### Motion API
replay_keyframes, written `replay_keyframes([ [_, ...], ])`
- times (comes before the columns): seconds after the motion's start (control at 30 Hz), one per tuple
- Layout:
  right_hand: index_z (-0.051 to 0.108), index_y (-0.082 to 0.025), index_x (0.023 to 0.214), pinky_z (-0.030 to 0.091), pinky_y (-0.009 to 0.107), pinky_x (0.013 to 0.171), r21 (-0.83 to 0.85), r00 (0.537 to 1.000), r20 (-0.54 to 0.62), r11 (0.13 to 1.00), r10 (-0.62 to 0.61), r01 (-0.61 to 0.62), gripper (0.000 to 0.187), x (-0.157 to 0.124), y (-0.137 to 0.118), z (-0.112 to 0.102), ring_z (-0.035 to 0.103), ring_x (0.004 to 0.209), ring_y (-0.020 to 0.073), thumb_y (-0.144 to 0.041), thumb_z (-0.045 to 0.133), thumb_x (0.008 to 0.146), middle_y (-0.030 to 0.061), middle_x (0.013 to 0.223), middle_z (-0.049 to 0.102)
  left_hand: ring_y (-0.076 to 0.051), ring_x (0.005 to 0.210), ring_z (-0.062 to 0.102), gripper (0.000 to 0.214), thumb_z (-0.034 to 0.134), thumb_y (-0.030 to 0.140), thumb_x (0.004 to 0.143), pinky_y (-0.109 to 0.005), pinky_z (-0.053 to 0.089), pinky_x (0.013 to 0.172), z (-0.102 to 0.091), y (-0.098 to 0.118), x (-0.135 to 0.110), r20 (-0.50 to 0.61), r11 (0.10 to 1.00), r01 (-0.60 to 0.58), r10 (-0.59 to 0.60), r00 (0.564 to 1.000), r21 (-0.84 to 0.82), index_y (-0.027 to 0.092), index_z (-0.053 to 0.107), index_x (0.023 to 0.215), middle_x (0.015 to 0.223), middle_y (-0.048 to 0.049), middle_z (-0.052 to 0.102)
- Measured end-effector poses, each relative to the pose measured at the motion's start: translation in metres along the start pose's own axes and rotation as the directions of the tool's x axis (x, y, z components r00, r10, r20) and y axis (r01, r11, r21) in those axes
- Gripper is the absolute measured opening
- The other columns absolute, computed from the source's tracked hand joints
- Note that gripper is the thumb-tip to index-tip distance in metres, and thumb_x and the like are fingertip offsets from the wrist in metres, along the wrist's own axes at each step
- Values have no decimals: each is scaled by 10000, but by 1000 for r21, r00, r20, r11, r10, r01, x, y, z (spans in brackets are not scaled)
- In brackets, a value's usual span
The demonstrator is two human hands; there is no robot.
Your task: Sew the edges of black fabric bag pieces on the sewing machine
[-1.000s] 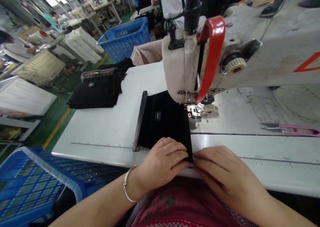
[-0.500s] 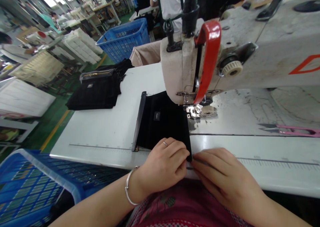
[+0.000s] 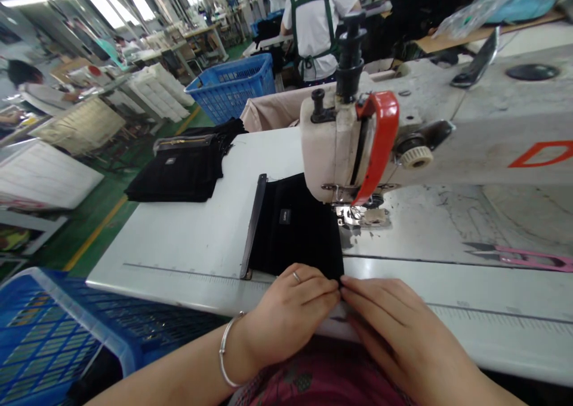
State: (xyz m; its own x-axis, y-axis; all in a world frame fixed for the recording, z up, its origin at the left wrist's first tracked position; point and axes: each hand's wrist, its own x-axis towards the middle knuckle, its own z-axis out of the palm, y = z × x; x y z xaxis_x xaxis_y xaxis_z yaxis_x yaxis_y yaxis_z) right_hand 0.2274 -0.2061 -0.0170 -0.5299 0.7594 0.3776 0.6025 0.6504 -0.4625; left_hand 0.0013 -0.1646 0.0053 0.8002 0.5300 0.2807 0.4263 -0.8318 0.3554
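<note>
A black fabric piece (image 3: 295, 233) with a small label (image 3: 285, 217) lies flat on the white table, a grey strip (image 3: 254, 227) along its left side. Its right edge runs under the presser foot (image 3: 351, 215) of the sewing machine (image 3: 331, 149). My left hand (image 3: 298, 310), with a ring and a bracelet, is closed on the fabric's near right corner. At that same corner, the fingertips of my right hand (image 3: 394, 316) are pinched together, almost touching the left ones. The thumbs are mostly hidden.
Stacked black pieces (image 3: 179, 167) with a zipper on top lie at the table's far left. Pink-handled thread snips (image 3: 523, 255) rest right of the needle. A blue basket (image 3: 111, 328) stands below the left edge, another blue basket (image 3: 233, 83) behind. A person in a white shirt (image 3: 313, 24) stands beyond.
The camera view has tilted up, so the machine and table sit lower in the picture. My fingertips have drawn closer together at the corner. The fabric stays under the presser foot.
</note>
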Motion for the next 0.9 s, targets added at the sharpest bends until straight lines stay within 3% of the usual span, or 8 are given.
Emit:
replay_keyframes([
  [0.23, 519, -167, 1321, 493, 435, 965, -34, 999, 36, 999, -24, 25, 391, 17, 18, -5, 543, 1131, 220, -146, 530, 931, 70, 1272, 603, -178, 1067, 604, 243, 439, 115, 960, -358, 508, 956, -4, -26, 14, -6, 998, -43, 44, 999, 42, 135, 605, 1137, 1164, -66, 680],
  [0.6, 619, -184, 1171, 530, 450, 846, -188, 994, 106, 982, -12, 32, 282, 58, 45, -18, 604, 996, 249, -193, 543, 900, 80, 1068, 651, -144, 1058, 633, 213, 496, 100, 936, -326, 518, 978, -3, -70, 44, -15, 988, -77, 80, 997, 135, 142, 652, 1074, 1148, -38, 701],
  [0.9, 571, -187, 1267, 539, 415, 732, -322, 991, 80, 944, 106, -75, 342, 71, 64, -8, 639, 856, 245, -268, 479, 948, 86, 1107, 639, -153, 1040, 642, 236, 497, 90, 929, -317, 523, 957, -3, -95, 68, -68, 983, 1, 12, 998, 184, 172, 690, 1037, 1106, -12, 717],
])
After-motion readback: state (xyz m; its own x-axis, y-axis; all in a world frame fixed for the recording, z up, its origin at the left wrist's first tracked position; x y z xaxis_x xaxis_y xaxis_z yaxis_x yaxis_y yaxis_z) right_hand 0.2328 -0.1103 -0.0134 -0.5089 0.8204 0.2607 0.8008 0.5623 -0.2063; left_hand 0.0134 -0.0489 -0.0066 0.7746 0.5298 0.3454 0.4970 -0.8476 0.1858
